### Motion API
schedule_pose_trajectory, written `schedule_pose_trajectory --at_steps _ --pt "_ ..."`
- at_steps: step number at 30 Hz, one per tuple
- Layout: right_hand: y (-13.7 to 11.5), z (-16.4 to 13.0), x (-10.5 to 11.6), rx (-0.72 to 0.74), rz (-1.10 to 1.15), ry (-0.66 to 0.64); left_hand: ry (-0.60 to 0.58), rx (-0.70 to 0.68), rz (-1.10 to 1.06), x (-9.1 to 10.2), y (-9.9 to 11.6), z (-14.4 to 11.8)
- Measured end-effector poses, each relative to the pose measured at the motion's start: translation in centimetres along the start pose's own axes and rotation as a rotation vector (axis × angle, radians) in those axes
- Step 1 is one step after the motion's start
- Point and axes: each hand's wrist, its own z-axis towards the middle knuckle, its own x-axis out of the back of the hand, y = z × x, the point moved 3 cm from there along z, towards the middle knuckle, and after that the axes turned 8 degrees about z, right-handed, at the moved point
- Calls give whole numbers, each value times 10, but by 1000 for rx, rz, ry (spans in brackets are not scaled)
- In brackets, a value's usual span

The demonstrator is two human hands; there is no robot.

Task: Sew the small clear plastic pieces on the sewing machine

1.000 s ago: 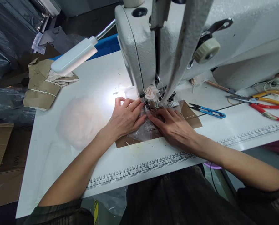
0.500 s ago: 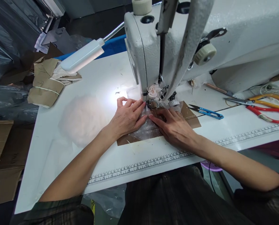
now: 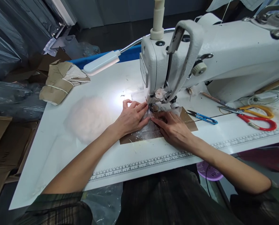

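A thin see-through sheet (image 3: 149,130) lies over a brown panel (image 3: 191,124) in front of the sewing machine (image 3: 151,70). I cannot tell whether the sheet is sheer cloth or plastic. My left hand (image 3: 130,118) rests flat on it, fingers stretched and fingertips close to the presser foot. Across from it, my right hand (image 3: 175,128) presses down with the thumb out and the other fingers bent but apart. The needle point is too small to make out. A pale pink ruffled scrap (image 3: 160,93) sits on the machine just above the foot.
Left of my hands is a hazy pale pink bundle (image 3: 89,120). Blue thread snips (image 3: 204,117) and red-and-yellow-handled scissors (image 3: 252,117) lie to the right. A lamp (image 3: 102,63) shines from behind. Wrapped brown packets (image 3: 56,86) sit at the left edge; a printed ruler (image 3: 141,165) runs along the front.
The camera view has shifted, showing more of the sewing machine's top. Both hands keep nearly the same place on the sheet beside the presser foot.
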Motion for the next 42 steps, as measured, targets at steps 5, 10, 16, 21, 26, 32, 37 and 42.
schedule_pose_trajectory --at_steps 5,10,16,21,26,32,37,42 --pt "1 0 -1 8 17 9 -7 19 -14 2 2 0" --pt "3 -1 -3 5 45 42 -44 38 -30 1 4 0" --pt "5 -2 -3 -20 95 73 -17 75 -125 -2 2 -2" --pt "6 -2 -2 -19 126 82 -22 74 -162 -5 -1 -1" --pt "6 -1 -2 -28 152 74 -43 76 -155 -3 -1 0" --pt "8 -2 -4 -36 174 90 -2 99 -8 2 4 -1" --pt "11 -2 -5 -10 207 125 206 21 26 5 9 -2" --pt "11 -2 -5 -16 208 121 254 -74 -37 3 9 -4"
